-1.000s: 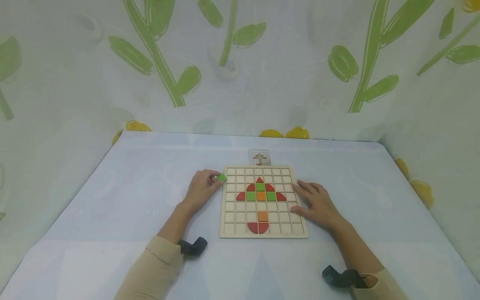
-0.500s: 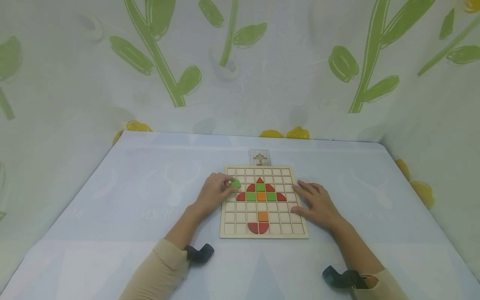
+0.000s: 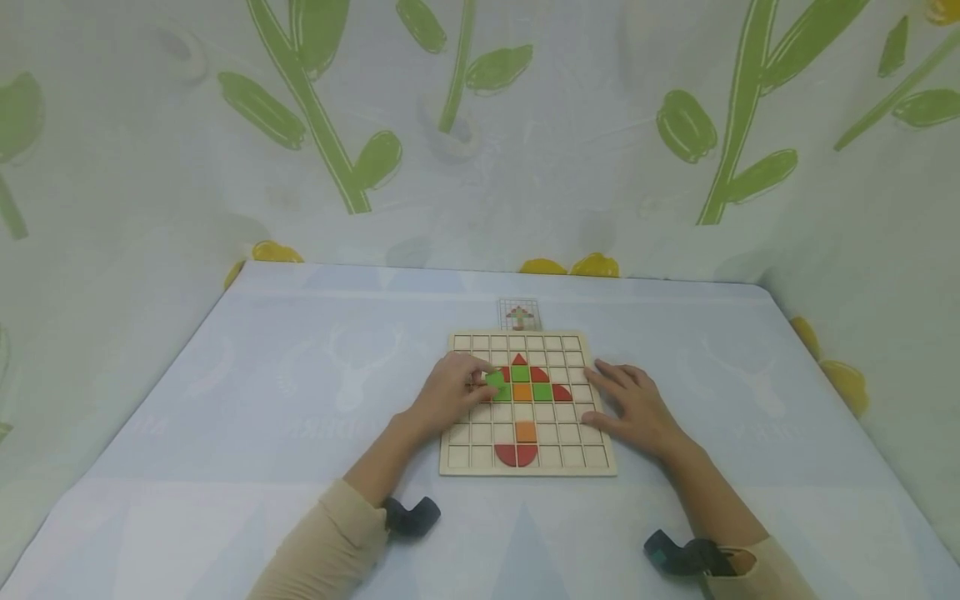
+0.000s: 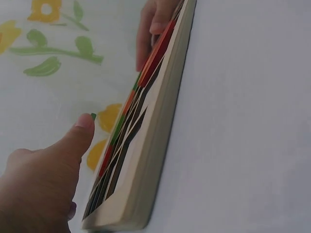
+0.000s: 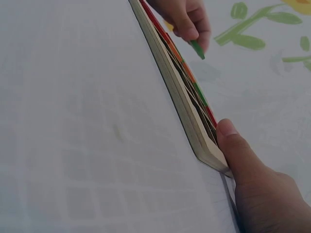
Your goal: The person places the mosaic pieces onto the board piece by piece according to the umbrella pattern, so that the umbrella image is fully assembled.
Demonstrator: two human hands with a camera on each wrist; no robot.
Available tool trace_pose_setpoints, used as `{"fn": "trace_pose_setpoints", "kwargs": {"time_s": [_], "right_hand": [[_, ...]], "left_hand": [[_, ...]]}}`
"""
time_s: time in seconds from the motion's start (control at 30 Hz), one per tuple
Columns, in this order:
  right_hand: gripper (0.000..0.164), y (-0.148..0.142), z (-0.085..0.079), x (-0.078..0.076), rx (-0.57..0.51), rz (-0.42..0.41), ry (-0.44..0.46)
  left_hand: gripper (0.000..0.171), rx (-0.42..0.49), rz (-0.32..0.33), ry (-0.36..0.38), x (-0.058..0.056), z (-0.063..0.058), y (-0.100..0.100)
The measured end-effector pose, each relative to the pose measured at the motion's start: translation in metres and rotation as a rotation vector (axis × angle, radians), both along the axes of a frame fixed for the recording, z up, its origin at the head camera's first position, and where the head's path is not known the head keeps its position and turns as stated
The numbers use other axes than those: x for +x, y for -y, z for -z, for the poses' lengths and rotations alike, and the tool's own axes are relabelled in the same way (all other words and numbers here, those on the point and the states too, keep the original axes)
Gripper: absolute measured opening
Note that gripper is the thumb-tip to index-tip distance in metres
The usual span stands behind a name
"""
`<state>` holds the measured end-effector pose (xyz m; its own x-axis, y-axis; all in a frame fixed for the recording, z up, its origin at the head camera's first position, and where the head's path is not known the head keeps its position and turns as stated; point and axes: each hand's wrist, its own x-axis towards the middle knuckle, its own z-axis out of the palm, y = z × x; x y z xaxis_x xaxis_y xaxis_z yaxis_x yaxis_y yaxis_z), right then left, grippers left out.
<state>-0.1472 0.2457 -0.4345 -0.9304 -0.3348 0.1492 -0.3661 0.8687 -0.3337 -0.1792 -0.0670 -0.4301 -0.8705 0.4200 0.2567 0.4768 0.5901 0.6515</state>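
Note:
Thumb and fingers of my left hand (image 3: pixel 448 392) pinch a green square tile (image 3: pixel 496 380) above the left side of a wooden grid board (image 3: pixel 576 457). In the right wrist view this tile (image 5: pixel 198 50) appears tilted, raised off the board. My right hand (image 3: pixel 637 408) rests at the board's right edge, fingers spread, thumb touching the rim. On the board lie a red triangle (image 3: pixel 519 361), red rounded pieces (image 3: pixel 507 455), other green squares (image 3: pixel 542 392) and two orange squares (image 3: pixel 526 432). My left hand hides part of the left red pieces.
A small pattern card (image 3: pixel 519 314) with a gridded picture lies just beyond the board's far edge. The pale table (image 3: pixel 300 350) stretches around the board, with a leaf-printed backdrop (image 3: pixel 570 167) behind it. Dark wrist camera mounts (image 3: pixel 678 557) stick out by both sleeves.
My left hand has carried the green square tile rightward, from beside the board's left edge to over the left part of the pattern. The right hand has stayed put.

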Motion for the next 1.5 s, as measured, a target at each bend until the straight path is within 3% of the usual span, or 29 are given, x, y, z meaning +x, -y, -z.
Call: {"fn": "trace_pose_setpoints", "kwargs": {"time_s": [0.3, 0.5, 0.77, 1.5], "right_hand": [[0.072, 0.000, -0.001, 0.001, 0.001, -0.002, -0.002], [0.072, -0.001, -0.003, 0.001, 0.000, -0.002, -0.001], [0.072, -0.001, -0.004, 0.001, -0.010, -0.001, 0.007], [0.074, 0.000, -0.001, -0.002, 0.018, 0.014, 0.028]], "left_hand": [[0.035, -0.049, 0.066, -0.020, 0.004, 0.002, -0.009], [0.035, -0.063, 0.093, -0.005, 0.008, -0.003, -0.016], [0.033, -0.124, 0.150, -0.047, 0.013, -0.008, -0.025], [0.034, -0.172, 0.160, -0.050, 0.016, -0.003, -0.028]]}}
